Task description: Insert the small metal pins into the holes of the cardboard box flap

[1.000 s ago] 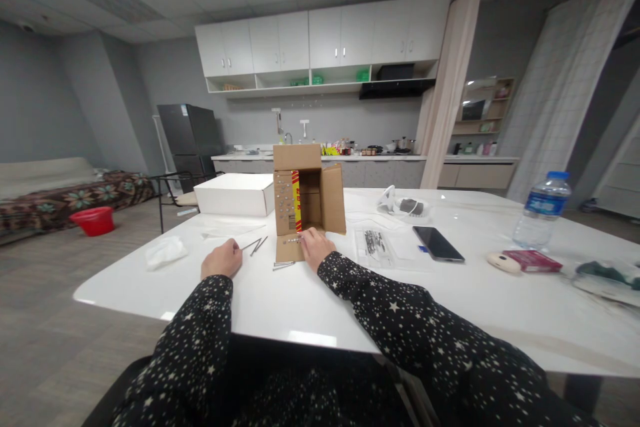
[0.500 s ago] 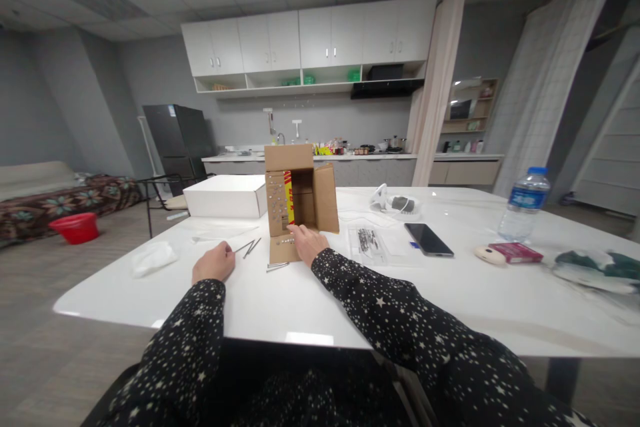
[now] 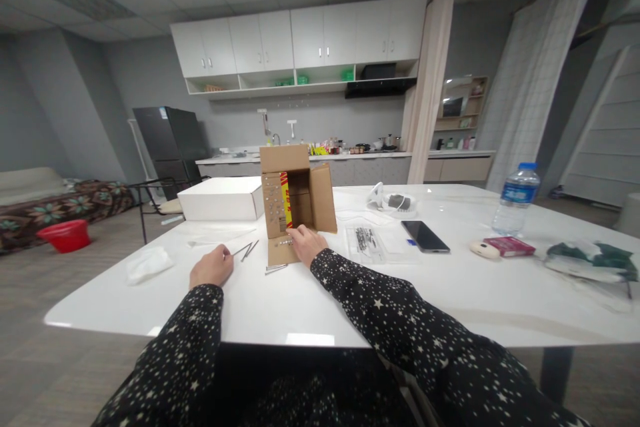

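Just left of the frame's centre, an open cardboard box [image 3: 295, 203] lies on its side on the white table [image 3: 310, 300]. The right hand [image 3: 306, 243] rests on its lower flap, fingers loosely spread. The left hand [image 3: 212, 266], further left, pinches a thin nail [image 3: 241, 251]. More loose nails [image 3: 275, 269] lie between the hands.

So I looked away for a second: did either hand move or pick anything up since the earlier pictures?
Nothing was picked up or let go. The right hand rests as before on the lower flap of the cardboard box, and the left hand is in a loose fist beside the nails. Only the camera turned slightly.
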`<act>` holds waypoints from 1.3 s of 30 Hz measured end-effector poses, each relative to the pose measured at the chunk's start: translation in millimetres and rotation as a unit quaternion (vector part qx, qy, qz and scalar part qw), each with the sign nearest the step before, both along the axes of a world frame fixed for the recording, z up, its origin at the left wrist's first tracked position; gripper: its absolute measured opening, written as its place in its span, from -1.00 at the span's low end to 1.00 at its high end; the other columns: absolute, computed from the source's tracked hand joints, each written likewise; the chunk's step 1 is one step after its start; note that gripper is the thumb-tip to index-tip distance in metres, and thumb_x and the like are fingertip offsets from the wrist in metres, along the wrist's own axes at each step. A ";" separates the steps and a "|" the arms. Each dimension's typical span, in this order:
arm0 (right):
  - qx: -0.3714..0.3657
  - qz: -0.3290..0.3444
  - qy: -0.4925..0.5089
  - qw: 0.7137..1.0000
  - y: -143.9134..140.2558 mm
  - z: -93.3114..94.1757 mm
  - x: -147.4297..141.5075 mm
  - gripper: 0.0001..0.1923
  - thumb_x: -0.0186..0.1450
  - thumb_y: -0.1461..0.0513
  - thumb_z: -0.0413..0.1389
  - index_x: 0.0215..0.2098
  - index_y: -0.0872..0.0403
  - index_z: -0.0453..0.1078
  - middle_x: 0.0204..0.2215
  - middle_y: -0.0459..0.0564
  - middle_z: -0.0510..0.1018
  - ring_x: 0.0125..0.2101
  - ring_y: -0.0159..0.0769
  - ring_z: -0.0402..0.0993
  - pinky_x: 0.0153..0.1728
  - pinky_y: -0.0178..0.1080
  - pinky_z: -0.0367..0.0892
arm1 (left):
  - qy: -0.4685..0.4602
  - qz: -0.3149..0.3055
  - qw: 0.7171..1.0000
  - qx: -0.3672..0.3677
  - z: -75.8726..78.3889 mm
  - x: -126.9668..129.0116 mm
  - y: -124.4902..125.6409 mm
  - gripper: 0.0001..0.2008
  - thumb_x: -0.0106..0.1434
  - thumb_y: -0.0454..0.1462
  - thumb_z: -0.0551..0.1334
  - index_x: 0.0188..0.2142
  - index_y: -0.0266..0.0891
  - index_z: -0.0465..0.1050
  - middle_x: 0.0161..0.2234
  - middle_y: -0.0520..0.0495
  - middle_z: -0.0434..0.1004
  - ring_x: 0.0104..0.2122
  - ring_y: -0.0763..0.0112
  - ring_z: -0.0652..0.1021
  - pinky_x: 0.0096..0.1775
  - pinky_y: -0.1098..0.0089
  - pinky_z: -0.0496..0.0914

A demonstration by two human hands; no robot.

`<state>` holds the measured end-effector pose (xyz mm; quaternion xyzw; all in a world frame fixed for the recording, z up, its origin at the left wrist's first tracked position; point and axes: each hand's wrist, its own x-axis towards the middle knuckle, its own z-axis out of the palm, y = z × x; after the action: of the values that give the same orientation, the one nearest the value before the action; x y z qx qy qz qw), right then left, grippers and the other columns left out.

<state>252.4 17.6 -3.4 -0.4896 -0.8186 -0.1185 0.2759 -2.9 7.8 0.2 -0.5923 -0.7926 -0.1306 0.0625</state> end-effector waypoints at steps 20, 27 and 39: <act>0.013 -0.006 -0.001 1.000 1.1 5.5 2.9 -0.77 0.32 0.28 -0.12 -0.16 0.02 0.34 -0.25 0.03 0.41 -0.24 -0.30 0.36 -0.36 -0.31 0.26 | -0.013 -0.019 1.000 0.003 3.3 -2.1 0.3 -0.77 0.17 -0.20 -0.07 -0.30 -0.12 0.32 -0.31 -0.13 0.55 -0.31 0.22 0.53 -0.30 0.32 0.32; 0.008 0.005 0.011 1.000 -3.7 5.8 5.4 -0.76 0.29 0.28 -0.09 -0.14 0.02 0.35 -0.26 0.03 0.40 -0.24 -0.29 0.35 -0.36 -0.30 0.26 | -0.013 -0.017 1.000 -0.006 3.2 -3.0 0.7 -0.77 0.17 -0.18 -0.07 -0.30 -0.11 0.32 -0.30 -0.12 0.55 -0.29 0.23 0.53 -0.30 0.33 0.32; 0.039 0.098 -0.008 0.994 -10.3 -2.7 0.4 -0.85 0.23 0.26 -0.03 -0.28 0.06 0.37 -0.28 0.00 0.41 -0.28 -0.33 0.36 -0.34 -0.32 0.25 | -0.015 -0.020 1.000 -0.011 6.2 -0.6 -0.4 -0.75 0.17 -0.19 -0.08 -0.29 -0.13 0.32 -0.30 -0.14 0.54 -0.27 0.19 0.52 -0.28 0.30 0.32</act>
<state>252.8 7.4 -6.2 -0.3950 -0.8596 -0.1270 0.2981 -3.5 7.4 6.4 -0.6064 -0.7831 -0.1318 0.0416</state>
